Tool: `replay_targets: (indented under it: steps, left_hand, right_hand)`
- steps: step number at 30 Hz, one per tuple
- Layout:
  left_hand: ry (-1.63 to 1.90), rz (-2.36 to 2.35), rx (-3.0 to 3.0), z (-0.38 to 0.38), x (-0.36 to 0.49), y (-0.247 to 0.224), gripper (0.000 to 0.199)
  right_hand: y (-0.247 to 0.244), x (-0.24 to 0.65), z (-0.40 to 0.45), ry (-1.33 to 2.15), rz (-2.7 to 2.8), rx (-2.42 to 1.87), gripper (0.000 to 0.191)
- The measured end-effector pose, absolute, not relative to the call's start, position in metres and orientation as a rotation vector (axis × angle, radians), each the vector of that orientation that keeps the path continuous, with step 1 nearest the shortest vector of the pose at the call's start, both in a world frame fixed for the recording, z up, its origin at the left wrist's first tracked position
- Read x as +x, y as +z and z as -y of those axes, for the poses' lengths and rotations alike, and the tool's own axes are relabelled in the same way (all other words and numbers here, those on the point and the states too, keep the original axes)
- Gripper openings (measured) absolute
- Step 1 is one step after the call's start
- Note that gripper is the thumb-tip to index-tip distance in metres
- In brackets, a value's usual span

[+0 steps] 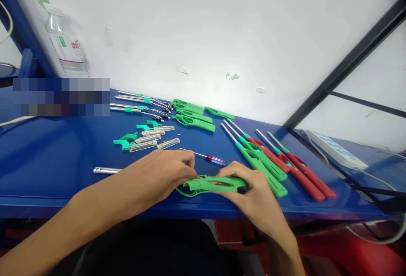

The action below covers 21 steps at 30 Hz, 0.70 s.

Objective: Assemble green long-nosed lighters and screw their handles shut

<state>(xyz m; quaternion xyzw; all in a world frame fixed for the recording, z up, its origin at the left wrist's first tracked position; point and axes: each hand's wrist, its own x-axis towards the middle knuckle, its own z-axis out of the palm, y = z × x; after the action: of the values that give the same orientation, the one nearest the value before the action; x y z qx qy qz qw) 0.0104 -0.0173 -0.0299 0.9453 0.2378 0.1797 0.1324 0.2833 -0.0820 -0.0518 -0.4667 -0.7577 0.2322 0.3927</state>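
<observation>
Your right fingers (234,168) pinch the green casing (226,189), likely steadying it; your left fingers (187,156) curl at its front, grip hidden.

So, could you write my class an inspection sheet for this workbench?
Surface: blue tabletop, edge nearest the person.
Things: green handle in hand; green shells, metal rods, teal triggers, clear tanks in groups; five long-nosed assemblies, two green, three red.
Clutter: screwdriver lying loose; bottle far left.
Hands: right hand grips the green handle; left hand at its other end, fingertips partly hidden.
Cables: white cable at left; another at the power strip.
Surroundings: white wall, black frame; one patch pixelated.
</observation>
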Motion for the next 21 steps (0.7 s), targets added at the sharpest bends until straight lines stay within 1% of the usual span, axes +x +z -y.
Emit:
replay_targets:
  steps: [2, 4, 7, 14, 21]
  left_hand:
    - [0.521, -0.66, 2.73, 0.0163, 0.0113, -0.0272, 0.039]
    - [0.53, -0.632, 2.701, 0.0153, 0.0117, -0.0266, 0.034]
    - [0.556, -0.608, 2.679, 0.0141, 0.0113, -0.028, 0.033]
    - [0.588, -0.563, 2.721, 0.012, 0.0105, -0.0301, 0.034]
    - [0.598, -0.529, 2.744, 0.0079, 0.0101, -0.0332, 0.033]
  right_hand:
    - [-0.0527, 0.2836, 0.0814, 0.577, 1.932, -1.151, 0.016]
    - [-0.0538, 0.2833, 0.0805, 0.553, 1.938, -1.116, 0.026]
    - [-0.0551, 0.282, 0.0791, 0.529, 1.946, -1.09, 0.036]
    - [-0.0519, 0.2785, 0.0777, 0.545, 1.974, -1.049, 0.03]
    - [-0.0504, 0.2765, 0.0749, 0.497, 2.006, -1.032, 0.031]
